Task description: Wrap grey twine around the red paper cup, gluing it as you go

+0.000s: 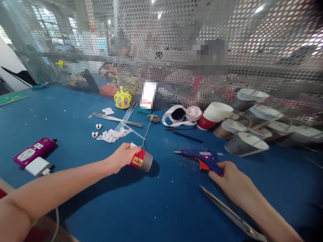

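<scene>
My left hand [123, 157] is closed around a red paper cup [137, 160], tipped on its side above the blue table. Grey cord [147, 162] wraps one end of the cup, and a strand runs from it to a small bundle of cord [153, 118]. On the right, my right hand [230, 176] grips the handle of a blue glue gun [208, 156] with an orange trigger. Its nozzle points left toward the cup, apart from it, and a small red light glows on its body. Below the glue gun lies a long pointed metal tool [224, 206].
Cord-wrapped cups [246, 144] and stacked paper cups [209, 122] stand at right. White ribbon [168, 117], blue-handled pliers [186, 135], clear glue sticks [128, 116] and a yellow crown-like ornament [122, 99] lie farther back. A purple power bank [35, 152] is left. Perforated mesh [161, 64] closes the back.
</scene>
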Demonstrator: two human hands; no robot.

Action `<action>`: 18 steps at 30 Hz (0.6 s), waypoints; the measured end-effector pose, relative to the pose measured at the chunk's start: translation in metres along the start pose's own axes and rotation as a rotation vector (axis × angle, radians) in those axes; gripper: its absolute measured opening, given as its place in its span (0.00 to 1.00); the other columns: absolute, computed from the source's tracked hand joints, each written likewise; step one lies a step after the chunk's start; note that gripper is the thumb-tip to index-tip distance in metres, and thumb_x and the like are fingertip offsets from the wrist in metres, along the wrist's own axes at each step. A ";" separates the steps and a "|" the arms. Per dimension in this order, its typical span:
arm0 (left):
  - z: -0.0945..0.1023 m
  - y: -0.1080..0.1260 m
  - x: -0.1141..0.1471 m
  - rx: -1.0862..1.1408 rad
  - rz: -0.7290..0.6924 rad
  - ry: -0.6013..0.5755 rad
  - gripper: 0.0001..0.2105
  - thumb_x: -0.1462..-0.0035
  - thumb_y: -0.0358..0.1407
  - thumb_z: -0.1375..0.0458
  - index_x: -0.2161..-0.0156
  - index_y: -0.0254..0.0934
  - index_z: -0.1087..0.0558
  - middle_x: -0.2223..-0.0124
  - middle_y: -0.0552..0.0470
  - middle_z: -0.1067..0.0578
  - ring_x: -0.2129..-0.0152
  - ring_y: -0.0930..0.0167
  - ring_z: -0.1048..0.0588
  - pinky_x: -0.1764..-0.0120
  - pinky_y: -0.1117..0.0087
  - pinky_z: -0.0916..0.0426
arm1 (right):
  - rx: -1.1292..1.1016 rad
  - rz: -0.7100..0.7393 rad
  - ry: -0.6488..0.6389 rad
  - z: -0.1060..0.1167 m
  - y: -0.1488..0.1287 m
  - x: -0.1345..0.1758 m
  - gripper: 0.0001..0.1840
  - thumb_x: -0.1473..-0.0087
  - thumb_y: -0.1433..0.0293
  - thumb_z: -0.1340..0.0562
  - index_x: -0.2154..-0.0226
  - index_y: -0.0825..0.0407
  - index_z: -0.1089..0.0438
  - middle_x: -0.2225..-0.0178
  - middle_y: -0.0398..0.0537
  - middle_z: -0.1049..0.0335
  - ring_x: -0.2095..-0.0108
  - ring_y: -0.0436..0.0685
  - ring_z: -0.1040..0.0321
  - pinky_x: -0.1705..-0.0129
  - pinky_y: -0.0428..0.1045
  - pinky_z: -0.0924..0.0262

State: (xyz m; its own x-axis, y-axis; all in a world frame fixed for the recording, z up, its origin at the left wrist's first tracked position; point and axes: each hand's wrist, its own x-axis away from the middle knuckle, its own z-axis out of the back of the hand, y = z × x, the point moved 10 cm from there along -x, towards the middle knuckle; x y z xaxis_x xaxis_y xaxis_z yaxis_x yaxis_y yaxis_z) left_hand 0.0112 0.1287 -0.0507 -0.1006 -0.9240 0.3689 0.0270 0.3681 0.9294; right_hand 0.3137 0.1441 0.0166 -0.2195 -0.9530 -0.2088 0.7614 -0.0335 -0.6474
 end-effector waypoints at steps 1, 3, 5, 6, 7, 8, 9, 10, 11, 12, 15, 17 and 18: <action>0.001 -0.003 -0.003 -0.012 0.022 0.010 0.10 0.53 0.39 0.47 0.77 0.32 0.34 0.81 0.56 0.34 0.83 0.75 0.34 0.77 0.75 0.43 | -0.088 -0.101 -0.028 -0.001 0.005 0.003 0.11 0.69 0.73 0.36 0.81 0.47 0.40 0.85 0.44 0.35 0.86 0.54 0.39 0.80 0.50 0.45; -0.001 -0.003 -0.007 0.007 0.050 0.012 0.09 0.53 0.38 0.46 0.75 0.32 0.34 0.80 0.55 0.32 0.81 0.74 0.32 0.76 0.74 0.41 | -0.370 -0.302 -0.112 -0.010 0.008 0.013 0.13 0.68 0.72 0.35 0.74 0.48 0.36 0.77 0.49 0.30 0.79 0.56 0.33 0.75 0.50 0.40; -0.002 -0.002 -0.009 0.046 0.110 0.020 0.07 0.54 0.36 0.45 0.74 0.32 0.34 0.78 0.54 0.30 0.80 0.73 0.31 0.74 0.73 0.39 | -0.570 -0.373 -0.207 -0.017 -0.008 0.022 0.10 0.68 0.71 0.34 0.76 0.50 0.33 0.77 0.48 0.30 0.78 0.53 0.34 0.75 0.47 0.39; -0.002 -0.003 -0.010 0.076 0.160 0.034 0.07 0.54 0.35 0.44 0.73 0.32 0.34 0.78 0.54 0.30 0.80 0.73 0.31 0.74 0.73 0.38 | -0.637 -0.406 -0.231 -0.019 -0.016 0.026 0.08 0.68 0.70 0.34 0.79 0.50 0.32 0.80 0.47 0.31 0.79 0.52 0.35 0.76 0.46 0.39; -0.002 -0.004 -0.010 0.112 0.213 0.041 0.07 0.54 0.35 0.43 0.73 0.33 0.35 0.79 0.55 0.30 0.81 0.73 0.31 0.74 0.72 0.38 | -0.677 -0.418 -0.260 -0.021 -0.024 0.030 0.07 0.68 0.69 0.34 0.80 0.51 0.32 0.81 0.47 0.32 0.80 0.51 0.36 0.77 0.45 0.39; -0.005 -0.003 -0.010 0.140 0.244 0.008 0.06 0.54 0.34 0.43 0.74 0.32 0.35 0.80 0.54 0.30 0.82 0.73 0.31 0.74 0.71 0.37 | -0.700 -0.411 -0.283 -0.023 -0.033 0.032 0.07 0.68 0.67 0.34 0.82 0.51 0.31 0.82 0.47 0.32 0.80 0.51 0.36 0.78 0.45 0.39; -0.008 -0.002 -0.010 0.169 0.264 -0.035 0.06 0.53 0.34 0.44 0.74 0.31 0.35 0.80 0.54 0.30 0.83 0.74 0.31 0.74 0.71 0.37 | -0.706 -0.387 -0.294 -0.024 -0.042 0.034 0.08 0.68 0.66 0.34 0.81 0.52 0.30 0.81 0.47 0.31 0.80 0.51 0.36 0.78 0.45 0.39; -0.011 -0.001 -0.010 0.204 0.277 -0.070 0.07 0.53 0.33 0.43 0.74 0.30 0.34 0.80 0.53 0.30 0.83 0.74 0.31 0.74 0.71 0.37 | -0.706 -0.346 -0.312 -0.027 -0.051 0.036 0.09 0.67 0.64 0.34 0.80 0.52 0.29 0.79 0.48 0.30 0.79 0.51 0.35 0.78 0.45 0.38; -0.014 -0.001 -0.009 0.236 0.292 -0.110 0.06 0.54 0.33 0.42 0.74 0.29 0.32 0.79 0.52 0.29 0.82 0.74 0.30 0.73 0.70 0.36 | -0.707 -0.301 -0.334 -0.032 -0.060 0.038 0.11 0.66 0.63 0.34 0.77 0.53 0.28 0.77 0.49 0.28 0.78 0.52 0.34 0.77 0.46 0.37; -0.019 -0.001 -0.007 0.246 0.299 -0.183 0.07 0.57 0.31 0.40 0.72 0.28 0.31 0.77 0.50 0.27 0.80 0.73 0.29 0.71 0.70 0.36 | -0.711 -0.264 -0.361 -0.039 -0.068 0.041 0.14 0.65 0.61 0.35 0.74 0.53 0.28 0.72 0.50 0.27 0.75 0.54 0.32 0.74 0.47 0.35; -0.032 0.000 0.000 0.298 0.278 -0.355 0.15 0.68 0.24 0.35 0.68 0.26 0.28 0.72 0.47 0.25 0.75 0.71 0.27 0.65 0.69 0.35 | -0.773 -0.245 -0.462 -0.067 -0.081 0.052 0.18 0.60 0.60 0.36 0.67 0.54 0.29 0.61 0.53 0.28 0.64 0.59 0.30 0.65 0.51 0.33; -0.035 0.000 0.004 0.308 0.254 -0.391 0.17 0.68 0.25 0.35 0.67 0.26 0.27 0.70 0.46 0.24 0.74 0.71 0.27 0.64 0.70 0.35 | -0.829 -0.273 -0.508 -0.083 -0.085 0.061 0.17 0.57 0.61 0.37 0.65 0.55 0.29 0.60 0.54 0.29 0.61 0.59 0.31 0.60 0.52 0.34; -0.035 0.001 0.006 0.300 0.237 -0.388 0.16 0.67 0.26 0.35 0.67 0.26 0.26 0.70 0.46 0.24 0.74 0.71 0.27 0.64 0.70 0.35 | -0.859 -0.288 -0.524 -0.088 -0.086 0.064 0.17 0.56 0.62 0.37 0.65 0.56 0.29 0.60 0.54 0.28 0.61 0.59 0.31 0.59 0.53 0.35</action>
State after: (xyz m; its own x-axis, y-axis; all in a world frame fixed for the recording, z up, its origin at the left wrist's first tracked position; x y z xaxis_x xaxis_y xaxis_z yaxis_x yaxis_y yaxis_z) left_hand 0.0457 0.1200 -0.0476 -0.4878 -0.7266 0.4838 -0.1855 0.6278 0.7559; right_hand 0.1799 0.1122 -0.0059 0.1241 -0.9611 0.2467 -0.0120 -0.2500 -0.9682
